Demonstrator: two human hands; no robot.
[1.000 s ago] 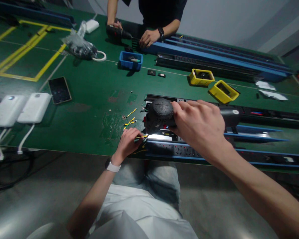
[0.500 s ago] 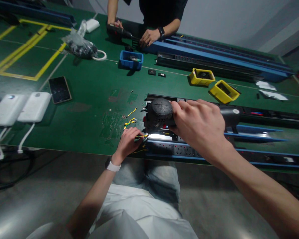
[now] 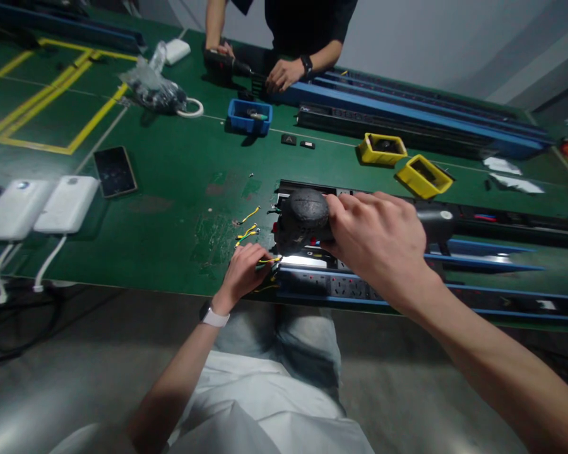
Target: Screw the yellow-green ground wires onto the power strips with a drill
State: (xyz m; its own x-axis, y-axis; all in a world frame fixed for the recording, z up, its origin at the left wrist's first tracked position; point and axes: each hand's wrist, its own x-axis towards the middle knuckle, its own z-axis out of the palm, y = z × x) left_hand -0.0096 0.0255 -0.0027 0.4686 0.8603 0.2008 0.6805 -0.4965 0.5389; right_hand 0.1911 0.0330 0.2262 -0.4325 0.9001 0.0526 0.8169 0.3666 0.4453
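My right hand [image 3: 378,239] is wrapped round a black power screwdriver [image 3: 307,209]. The tool's rounded end points toward me above the left end of a power strip [image 3: 345,285], which has a blue edge and black sockets. My left hand [image 3: 246,268] pinches a yellow wire [image 3: 271,259] whose end lies at that strip end; the fingertips are partly hidden. Several short yellow and green wires [image 3: 247,234] lie on the green table just above my left hand. The screwdriver hides its own tip.
Across the table [image 3: 180,252], a co-worker's hand [image 3: 284,74] rests by a blue rail [image 3: 383,107], with the other on a drill [image 3: 224,62]. A blue bin [image 3: 250,117], yellow bins [image 3: 382,149], a phone [image 3: 115,171] and white power adapters [image 3: 67,205] stand about.
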